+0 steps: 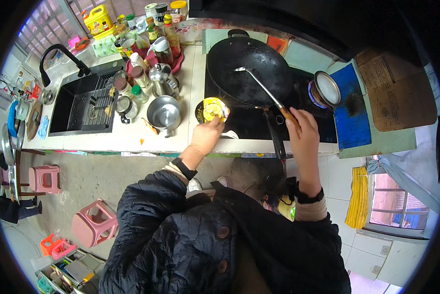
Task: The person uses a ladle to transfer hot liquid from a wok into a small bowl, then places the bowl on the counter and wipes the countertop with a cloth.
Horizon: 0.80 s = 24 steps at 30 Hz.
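My right hand (303,128) grips the wooden handle of a metal spatula (261,86), whose head rests inside a black wok (238,58). The wok sits on the black glass cooktop, and its long black handle (275,132) points toward me. My left hand (209,135) has its fingertips together at the near edge of a round yellow-and-black item (213,106), perhaps a dish or packet. It lies at the cooktop's left edge. Whether those fingers hold it or something in it is hard to tell. A white object (230,135) lies beside that hand.
A small pan (327,88) with whitish contents sits at a lit burner with blue flame (311,96). Left of the cooktop stand a steel pot (163,112), a steel kettle (161,77) and several jars and bottles. Further left is a black sink (69,106). Cardboard (400,92) leans at the right.
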Available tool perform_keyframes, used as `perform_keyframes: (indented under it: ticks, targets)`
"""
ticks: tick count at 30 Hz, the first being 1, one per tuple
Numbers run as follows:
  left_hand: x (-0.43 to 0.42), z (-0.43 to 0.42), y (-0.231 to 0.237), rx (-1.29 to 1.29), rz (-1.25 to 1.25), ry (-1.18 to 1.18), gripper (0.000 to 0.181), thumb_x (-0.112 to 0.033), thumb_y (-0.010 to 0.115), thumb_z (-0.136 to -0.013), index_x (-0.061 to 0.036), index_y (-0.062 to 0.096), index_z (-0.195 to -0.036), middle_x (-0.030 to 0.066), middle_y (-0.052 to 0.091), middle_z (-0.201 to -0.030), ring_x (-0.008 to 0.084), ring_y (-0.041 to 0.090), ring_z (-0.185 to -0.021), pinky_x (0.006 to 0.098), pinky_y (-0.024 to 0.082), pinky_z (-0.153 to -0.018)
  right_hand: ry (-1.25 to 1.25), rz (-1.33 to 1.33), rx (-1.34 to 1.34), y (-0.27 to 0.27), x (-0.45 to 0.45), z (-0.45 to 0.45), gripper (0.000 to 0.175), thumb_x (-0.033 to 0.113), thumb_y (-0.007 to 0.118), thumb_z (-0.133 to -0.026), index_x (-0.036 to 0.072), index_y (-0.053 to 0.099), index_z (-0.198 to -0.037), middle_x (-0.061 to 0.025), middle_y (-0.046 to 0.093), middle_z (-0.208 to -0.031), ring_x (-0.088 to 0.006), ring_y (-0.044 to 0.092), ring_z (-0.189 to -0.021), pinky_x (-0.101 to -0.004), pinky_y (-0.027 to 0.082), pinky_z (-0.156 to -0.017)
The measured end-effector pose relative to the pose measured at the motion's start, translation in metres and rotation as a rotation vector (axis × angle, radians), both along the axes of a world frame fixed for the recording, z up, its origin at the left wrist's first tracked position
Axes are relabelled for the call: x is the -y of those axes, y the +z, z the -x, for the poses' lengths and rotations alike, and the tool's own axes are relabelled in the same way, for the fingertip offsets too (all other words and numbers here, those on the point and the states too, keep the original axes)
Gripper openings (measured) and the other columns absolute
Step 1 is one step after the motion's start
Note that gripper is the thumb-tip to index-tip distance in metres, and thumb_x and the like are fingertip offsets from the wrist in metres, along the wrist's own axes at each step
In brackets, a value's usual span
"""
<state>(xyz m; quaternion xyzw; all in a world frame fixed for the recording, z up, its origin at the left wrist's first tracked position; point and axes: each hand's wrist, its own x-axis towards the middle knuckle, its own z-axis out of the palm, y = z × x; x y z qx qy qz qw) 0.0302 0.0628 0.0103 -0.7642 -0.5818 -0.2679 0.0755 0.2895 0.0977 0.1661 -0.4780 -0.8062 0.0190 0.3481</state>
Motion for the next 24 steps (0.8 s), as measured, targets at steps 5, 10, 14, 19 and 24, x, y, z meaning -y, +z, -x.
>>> perform_keyframes:
  ticks: [5,10,14,19,24]
  targets:
    - [0.004,0.007,-0.004,0.018,0.009,-0.020,0.017,-0.011,0.063,-0.074,-0.0131,0.068,-0.090,-0.0002,0.059,-0.084,0.0179,0.064,-0.065,0.0313,0.051,-0.053,0.232,0.545,-0.464,-0.027,0.036,0.066,0.024,0.011,0.062,-0.090,-0.001,0.066,-0.110,-0.0110,0.068,-0.098,-0.0164,0.065,-0.088,-0.0267,0.050,-0.077]
    - [0.015,0.014,-0.004,0.077,-0.018,-0.020,0.020,-0.010,0.063,-0.071,-0.0142,0.068,-0.089,-0.0015,0.059,-0.083,0.0170,0.064,-0.066,0.0304,0.052,-0.054,-0.011,0.568,-0.348,-0.122,-0.010,0.120,0.031,0.021,0.065,-0.089,-0.002,0.064,-0.110,-0.0137,0.070,-0.089,-0.0152,0.067,-0.078,-0.0273,0.052,-0.071]
    - [0.022,0.019,-0.002,0.131,-0.022,0.009,0.020,-0.009,0.063,-0.071,-0.0149,0.068,-0.089,-0.0016,0.059,-0.082,0.0169,0.064,-0.067,0.0301,0.052,-0.055,-0.097,0.685,-0.495,-0.172,-0.033,0.139,0.025,0.019,0.069,-0.087,-0.002,0.066,-0.100,-0.0104,0.070,-0.087,-0.0129,0.066,-0.072,-0.0266,0.054,-0.060]
    - [0.034,0.024,-0.003,0.400,-0.005,0.062,0.022,-0.006,0.066,-0.067,-0.0134,0.069,-0.087,-0.0006,0.061,-0.083,0.0205,0.063,-0.066,0.0327,0.052,-0.057,-0.124,0.825,-0.660,-0.181,-0.033,0.140,0.020,0.017,0.071,-0.084,0.000,0.067,-0.095,-0.0053,0.068,-0.081,-0.0105,0.063,-0.066,-0.0233,0.051,-0.053]
    - [0.029,0.030,-0.015,0.869,-0.072,0.468,0.019,-0.009,0.077,-0.070,-0.0044,0.062,-0.079,0.0082,0.061,-0.079,0.0224,0.060,-0.063,0.0321,0.048,-0.059,-0.253,0.658,-0.518,-0.171,-0.029,0.145,0.023,0.018,0.075,-0.078,-0.001,0.067,-0.087,-0.0093,0.069,-0.076,-0.0164,0.065,-0.062,-0.0283,0.052,-0.055]
